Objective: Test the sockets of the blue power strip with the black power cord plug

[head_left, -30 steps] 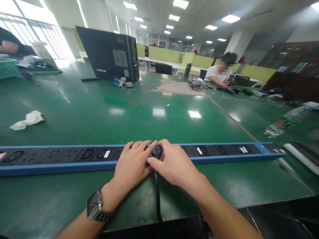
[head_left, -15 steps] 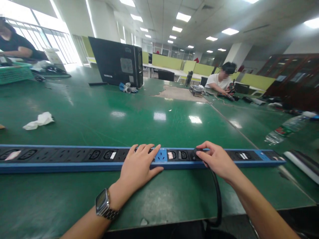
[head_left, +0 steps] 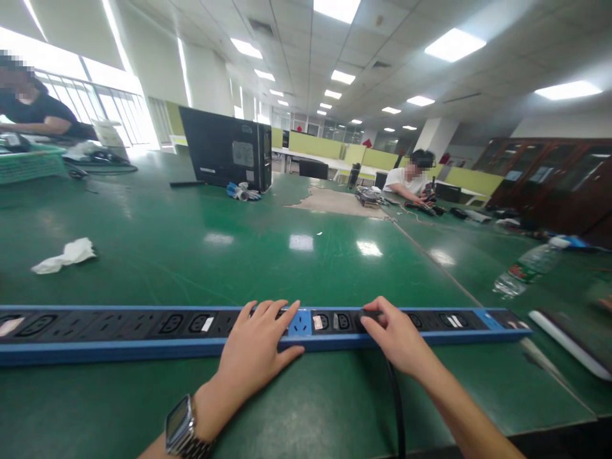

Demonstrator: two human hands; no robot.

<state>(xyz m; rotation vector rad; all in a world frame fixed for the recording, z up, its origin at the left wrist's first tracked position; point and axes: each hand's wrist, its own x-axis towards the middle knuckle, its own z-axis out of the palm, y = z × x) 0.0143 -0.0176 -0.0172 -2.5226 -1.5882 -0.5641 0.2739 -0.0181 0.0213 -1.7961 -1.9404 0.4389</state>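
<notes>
A long blue-and-black power strip (head_left: 129, 352) lies across the green table in front of me. My left hand (head_left: 261, 347) lies over its middle, fingers spread across the top and thumb along the near side. Just right of those fingers is a blue socket (head_left: 300, 324). My right hand (head_left: 394, 335) pinches a black plug (head_left: 364, 318) between thumb and fingers at the strip's top face. How deep the plug sits is hidden by my fingers. From beneath that hand a thick black cable (head_left: 396, 408) drops over the near table edge.
A black computer case (head_left: 224, 150) stands at the back, gloves (head_left: 243, 191) beside it. Crumpled tissue (head_left: 67, 255) lies left, near a green basket (head_left: 31, 164). A plastic bottle (head_left: 530, 268) lies right. Two other people sit at the far left and far right.
The view has tilted up a little, so everything sits lower in the picture. Both hands keep their places on the strip, the right one still pinching the plug.
</notes>
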